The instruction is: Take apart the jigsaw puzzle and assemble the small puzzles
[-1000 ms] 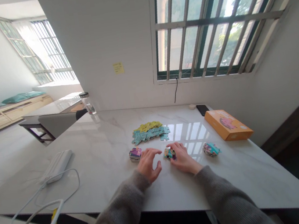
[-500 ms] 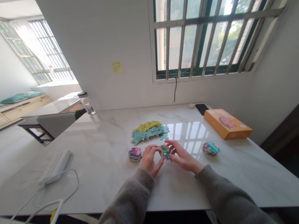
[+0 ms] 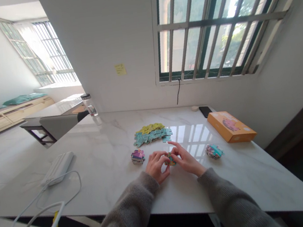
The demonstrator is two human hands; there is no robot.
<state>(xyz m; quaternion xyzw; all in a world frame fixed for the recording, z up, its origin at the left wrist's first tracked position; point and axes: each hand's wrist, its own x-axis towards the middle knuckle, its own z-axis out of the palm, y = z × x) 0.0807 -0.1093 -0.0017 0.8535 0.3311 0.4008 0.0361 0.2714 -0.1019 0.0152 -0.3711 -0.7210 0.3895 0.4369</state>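
Colourful puzzle pieces [image 3: 170,160], gripped by fingers of left hand [image 3: 156,165], right hand [image 3: 186,160] touching them, its grip unclear

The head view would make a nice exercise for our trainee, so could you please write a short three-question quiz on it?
1. True or false: the orange box lies to the right of the yellow and teal pile.
2. What are the left hand and the right hand both touching?
a) the phone
b) the small colourful pieces
c) the bottle
3. Which hand is nearer to the purple-topped stack?

Key: 1. True. 2. b. 3. The left hand.
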